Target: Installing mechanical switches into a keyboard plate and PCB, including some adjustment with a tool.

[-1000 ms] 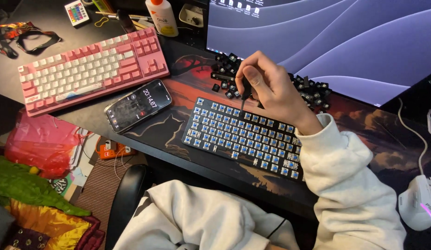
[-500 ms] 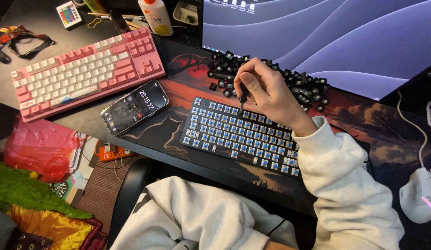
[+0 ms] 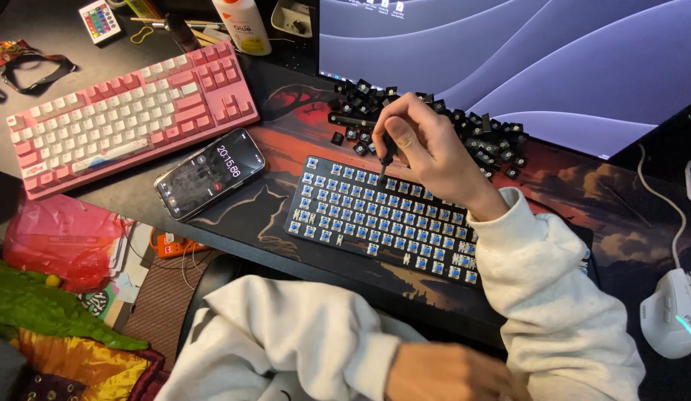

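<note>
My right hand (image 3: 431, 145) is shut on a thin black tool (image 3: 388, 157), whose tip points down at the top row of a black keyboard (image 3: 375, 223). The keyboard has no keycaps and shows rows of blue switches. A pile of loose black keycaps (image 3: 483, 137) lies just behind it, below the monitor. My left hand (image 3: 449, 371) rests low at the bottom edge, by my lap. It is blurred and partly cut off, and nothing shows in it.
A pink and white keyboard (image 3: 130, 115) lies at the left and a phone (image 3: 209, 172) with a lit screen lies beside it. A monitor (image 3: 509, 52) stands at the back, with a white mouse (image 3: 676, 312) at the right, a glue bottle (image 3: 241, 26) behind and a red bag (image 3: 56, 241) below the desk.
My right hand has tipped the tool down from the keycap pile toward the keyboard's top row. My left hand has come into view at the bottom.
</note>
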